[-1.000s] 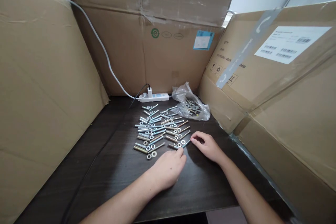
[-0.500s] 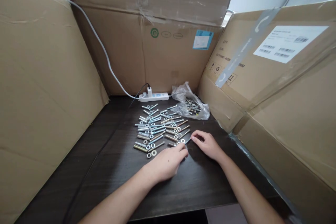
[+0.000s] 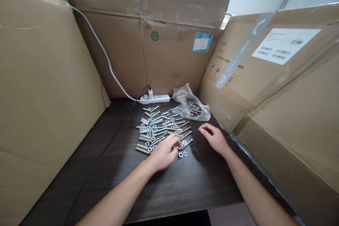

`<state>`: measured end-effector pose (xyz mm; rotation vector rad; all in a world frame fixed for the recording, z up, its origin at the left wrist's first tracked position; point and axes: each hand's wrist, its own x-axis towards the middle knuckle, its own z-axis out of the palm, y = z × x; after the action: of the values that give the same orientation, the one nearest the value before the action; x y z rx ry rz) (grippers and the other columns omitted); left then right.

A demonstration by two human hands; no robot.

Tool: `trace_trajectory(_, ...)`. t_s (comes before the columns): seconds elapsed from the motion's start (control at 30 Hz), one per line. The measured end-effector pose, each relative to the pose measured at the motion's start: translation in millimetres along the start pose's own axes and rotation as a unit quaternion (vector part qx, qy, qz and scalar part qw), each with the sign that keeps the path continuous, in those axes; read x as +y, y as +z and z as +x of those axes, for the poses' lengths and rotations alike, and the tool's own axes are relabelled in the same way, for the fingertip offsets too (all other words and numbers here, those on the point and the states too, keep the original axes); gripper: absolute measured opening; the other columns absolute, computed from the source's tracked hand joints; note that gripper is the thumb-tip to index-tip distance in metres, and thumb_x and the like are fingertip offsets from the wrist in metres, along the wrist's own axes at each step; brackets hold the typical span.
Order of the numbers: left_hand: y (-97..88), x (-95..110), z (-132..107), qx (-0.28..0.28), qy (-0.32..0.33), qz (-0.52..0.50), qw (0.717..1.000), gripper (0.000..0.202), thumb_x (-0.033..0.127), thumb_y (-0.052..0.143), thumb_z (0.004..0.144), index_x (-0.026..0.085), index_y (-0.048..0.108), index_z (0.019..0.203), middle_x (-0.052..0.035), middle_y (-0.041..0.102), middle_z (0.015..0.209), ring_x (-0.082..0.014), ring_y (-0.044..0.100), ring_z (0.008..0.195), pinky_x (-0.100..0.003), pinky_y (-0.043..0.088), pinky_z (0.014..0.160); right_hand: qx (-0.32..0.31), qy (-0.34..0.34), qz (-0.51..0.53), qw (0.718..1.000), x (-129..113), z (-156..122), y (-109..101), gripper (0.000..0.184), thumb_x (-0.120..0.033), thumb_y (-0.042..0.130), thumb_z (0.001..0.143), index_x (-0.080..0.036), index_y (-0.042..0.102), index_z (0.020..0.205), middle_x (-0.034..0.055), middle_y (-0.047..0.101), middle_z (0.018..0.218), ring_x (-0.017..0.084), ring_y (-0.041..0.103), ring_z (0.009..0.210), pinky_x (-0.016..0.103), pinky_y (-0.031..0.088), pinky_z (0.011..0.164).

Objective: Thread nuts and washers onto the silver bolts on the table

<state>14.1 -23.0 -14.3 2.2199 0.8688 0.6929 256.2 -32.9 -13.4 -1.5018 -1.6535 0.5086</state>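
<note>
My left hand reaches over the near edge of the laid-out hardware. Its fingers are curled down at a small metal sleeve, and whatever is between the fingertips is hidden. Just to the right lies a bolt, slanting away. Close below the fingers are a washer and a dark ring-shaped piece. My right hand hovers right of that bolt, loosely bent, thumb and forefinger apart with nothing visible between them. Sleeves, bolts, nuts and washers lie in slanting rows, including a brass-coloured sleeve at front left.
A clear plastic bag with loose bolts lies behind on the right. Beside it a white power strip has a plug and cables. Cardboard boxes wall in the dark table at the back and both sides.
My right hand has let go of the bolt and moved away to the right. My left hand has shifted left and slightly up, uncovering the washer and ring-shaped piece.
</note>
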Motion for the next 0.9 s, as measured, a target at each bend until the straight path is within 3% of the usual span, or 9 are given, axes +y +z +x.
trace_trajectory(0.17, -4.2, 4, -2, 0.013, 0.018, 0.009, 1.000, 0.020, 0.006, 0.038, 0.077, 0.019, 0.053, 0.081, -0.0006, 0.055, 0.086, -0.0124, 0.051, 0.074, -0.024, 0.040, 0.067, 0.078, -0.042, 0.017, 0.996, -24, 46, -47, 0.022, -0.035, 0.049, 0.081, -0.017, 0.062, 0.086, 0.0043, 0.062, 0.080, 0.018, 0.056, 0.075, 0.029, 0.044, 0.070)
trace_trajectory(0.27, -6.1, 4, -3, 0.003, 0.025, 0.020, 0.999, 0.020, 0.006, 0.039, 0.077, 0.019, 0.053, 0.083, -0.0002, 0.055, 0.086, -0.0123, 0.052, 0.073, -0.024, 0.039, 0.068, 0.009, -0.013, -0.071, 0.997, -22, 78, -61, 0.022, -0.025, 0.046, 0.080, -0.017, 0.065, 0.088, 0.0037, 0.064, 0.078, 0.017, 0.057, 0.074, 0.026, 0.043, 0.067)
trace_trajectory(0.37, -7.6, 3, -3, -0.006, 0.028, 0.037, 0.999, 0.021, 0.006, 0.039, 0.077, 0.020, 0.053, 0.083, -0.0003, 0.055, 0.086, -0.0127, 0.052, 0.074, -0.024, 0.040, 0.069, -0.113, 0.071, -0.254, 0.958, 1, 92, -52, 0.023, -0.016, 0.046, 0.078, -0.018, 0.068, 0.082, 0.0040, 0.068, 0.079, 0.016, 0.059, 0.072, 0.025, 0.042, 0.066)
trace_trajectory(0.43, -8.5, 4, -3, -0.013, 0.030, 0.050, 0.998, 0.021, 0.006, 0.038, 0.077, 0.020, 0.053, 0.083, -0.0006, 0.055, 0.087, -0.0131, 0.053, 0.075, -0.024, 0.039, 0.069, -0.136, 0.092, -0.286, 0.944, 20, 89, -41, 0.018, -0.014, 0.053, 0.074, -0.018, 0.070, 0.077, 0.0055, 0.069, 0.081, 0.018, 0.060, 0.074, 0.026, 0.042, 0.067)
trace_trajectory(0.6, -9.4, 6, -4, -0.034, 0.031, 0.075, 0.996, 0.019, 0.008, 0.039, 0.078, 0.021, 0.052, 0.084, -0.0002, 0.055, 0.088, -0.0132, 0.053, 0.076, -0.023, 0.039, 0.067, -0.125, 0.121, -0.325, 0.929, 48, 73, -26, 0.015, -0.017, 0.060, 0.073, -0.017, 0.071, 0.082, 0.0086, 0.070, 0.084, 0.021, 0.063, 0.078, 0.027, 0.042, 0.069)
trace_trajectory(0.9, -9.0, 6, -4, -0.047, 0.029, 0.090, 0.994, 0.017, 0.009, 0.041, 0.078, 0.021, 0.051, 0.085, 0.0005, 0.055, 0.089, -0.0131, 0.053, 0.075, -0.023, 0.040, 0.067, -0.098, 0.145, -0.355, 0.918, 58, 69, -23, 0.018, -0.027, 0.064, 0.075, -0.019, 0.071, 0.090, 0.0079, 0.071, 0.090, 0.020, 0.065, 0.084, 0.025, 0.044, 0.072)
